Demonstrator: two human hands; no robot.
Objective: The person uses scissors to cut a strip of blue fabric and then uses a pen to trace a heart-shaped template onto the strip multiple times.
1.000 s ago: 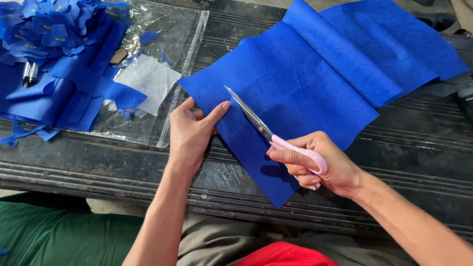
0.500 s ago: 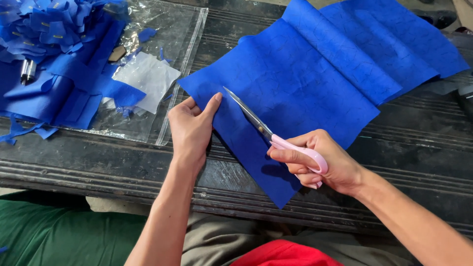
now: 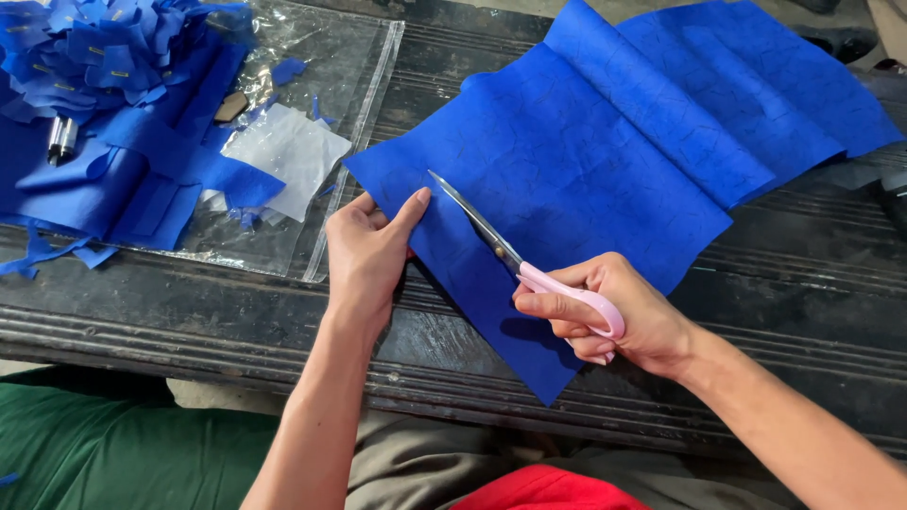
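Head view of a cut in progress on a dark grooved table (image 3: 189, 312). The right hand (image 3: 624, 316) is closed through the pink loops of the scissors (image 3: 529, 269), whose blades point up and to the left across the near part of the blue sheet (image 3: 586, 161); the blades appear nearly closed, with their tip well inside the sheet. The left hand (image 3: 364, 255) lies flat and open on the sheet's left edge, fingers pressed together and extended, pinning down the strip to the left of the blades without gripping anything. The sheet is creased, lies diagonally across the table and runs out toward the far right corner; its near corner hangs toward the table edge. As judged from the blade position, the cut reaches most of the way across the near end, and a short stretch up to the far-left edge is not yet parted; the large remainder of the sheet is uncut. At far left, a clear plastic bag (image 3: 368, 104) carries a heap of blue cut pieces (image 3: 104, 57), some scraps, a white piece (image 3: 283, 156) and a pen (image 3: 61, 137).
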